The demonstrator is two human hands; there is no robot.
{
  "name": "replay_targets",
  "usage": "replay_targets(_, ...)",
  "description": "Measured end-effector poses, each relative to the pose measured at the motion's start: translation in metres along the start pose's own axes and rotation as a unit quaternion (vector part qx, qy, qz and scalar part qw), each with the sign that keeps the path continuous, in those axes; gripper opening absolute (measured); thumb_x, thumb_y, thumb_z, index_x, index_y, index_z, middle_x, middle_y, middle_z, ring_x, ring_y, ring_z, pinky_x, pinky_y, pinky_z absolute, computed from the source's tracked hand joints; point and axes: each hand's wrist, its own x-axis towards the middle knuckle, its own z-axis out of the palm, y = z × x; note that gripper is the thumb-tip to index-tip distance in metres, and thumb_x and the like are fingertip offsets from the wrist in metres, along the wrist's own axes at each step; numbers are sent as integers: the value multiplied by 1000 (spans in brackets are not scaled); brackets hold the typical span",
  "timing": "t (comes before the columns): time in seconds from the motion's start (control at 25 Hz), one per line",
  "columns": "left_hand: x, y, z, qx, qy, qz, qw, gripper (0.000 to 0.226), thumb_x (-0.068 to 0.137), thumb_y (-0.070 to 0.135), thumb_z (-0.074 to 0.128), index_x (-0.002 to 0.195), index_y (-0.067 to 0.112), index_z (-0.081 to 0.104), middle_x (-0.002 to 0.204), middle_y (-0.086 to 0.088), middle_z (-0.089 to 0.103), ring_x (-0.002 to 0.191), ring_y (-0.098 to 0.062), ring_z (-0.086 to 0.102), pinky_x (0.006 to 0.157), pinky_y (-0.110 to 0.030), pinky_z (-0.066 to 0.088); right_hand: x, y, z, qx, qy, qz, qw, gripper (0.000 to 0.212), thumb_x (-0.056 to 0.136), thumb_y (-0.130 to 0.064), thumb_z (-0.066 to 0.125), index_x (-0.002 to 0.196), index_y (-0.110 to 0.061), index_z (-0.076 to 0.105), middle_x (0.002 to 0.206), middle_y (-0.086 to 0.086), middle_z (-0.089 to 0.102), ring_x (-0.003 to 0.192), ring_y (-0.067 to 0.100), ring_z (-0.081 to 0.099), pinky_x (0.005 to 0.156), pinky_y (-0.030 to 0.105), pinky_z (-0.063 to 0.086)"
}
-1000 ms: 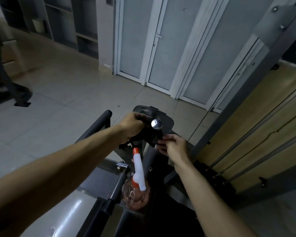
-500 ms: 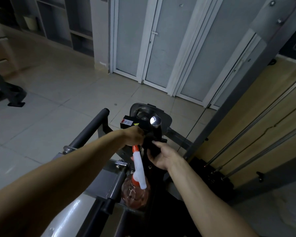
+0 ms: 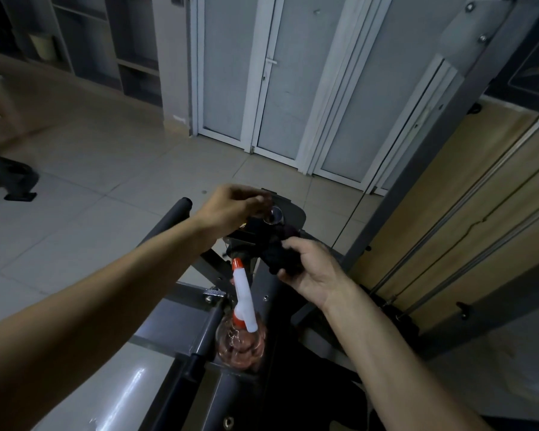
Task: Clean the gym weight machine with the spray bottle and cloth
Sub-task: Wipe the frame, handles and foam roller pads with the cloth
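The room is dim, with a pale tiled floor (image 3: 91, 197) running back to a set of white-framed frosted doors (image 3: 262, 73) on the far wall. Open shelving (image 3: 84, 35) stands to the left of them. Light wooden panelling (image 3: 433, 213) covers the wall on the right, and thin steel rods (image 3: 467, 209) slant across it.

The weight machine (image 3: 395, 157) fills the near side. Its grey upright leans up to the top right corner, and its dark frame spreads out below the person's arms. A black padded bar (image 3: 181, 209) juts out on the left.

The spray bottle (image 3: 241, 334) sits on the machine's frame between the two forearms. It has a clear body with pinkish liquid and a white head with an orange tip. Neither hand touches it.

The right hand (image 3: 315, 272) is closed round a dark bunched cloth (image 3: 280, 259), holding it against the black top part of the machine. The left hand (image 3: 231, 209) reaches over that same part with its fingers bent down beside a chrome knob (image 3: 276, 214). The fingers are blurred, so I cannot tell whether they grip anything.
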Motion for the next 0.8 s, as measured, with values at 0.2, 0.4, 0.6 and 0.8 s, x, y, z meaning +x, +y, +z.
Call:
replay_targets(0.2, -2, -5, 5, 129, -8, 60, 990, 27, 99, 12, 63, 124, 11, 71, 120, -1, 74, 110, -9, 69, 102, -29, 53, 40, 19, -17, -52, 53, 128, 989, 12, 99, -16, 59, 104, -8, 65, 92, 14, 66, 80, 23, 62, 54, 29, 53)
replay_targets(0.4, -12, -6, 13, 203, 17, 109, 973, 31, 97, 14, 68, 128, 16, 71, 125, 5, 71, 108, 2, 67, 87, -8, 51, 62, 0, -5, -76, 44, 82, 993, 22, 100, -14, 46, 104, -6, 66, 73, 10, 62, 53, 14, 58, 34, 20, 40)
replay_targets(0.6, -20, 3, 15, 222, 4, 110, 969, 24, 99, 17, 65, 122, 21, 72, 116, 13, 69, 92, 14, 65, 73, -6, 51, 9, -30, -7, -139, -3, -48, 989, 15, 99, -12, 55, 96, -4, 67, 79, 17, 64, 55, 19, 60, 36, 21, 40)
replay_targets(0.8, -20, 5, 14, 233, -1, 112, 966, 32, 98, 9, 62, 129, 12, 67, 126, 1, 68, 106, 3, 66, 83, -5, 48, 23, -8, -37, -267, 71, -29, 961, 24, 92, -25, 61, 104, -6, 70, 72, 9, 67, 56, 19, 61, 49, 26, 43)
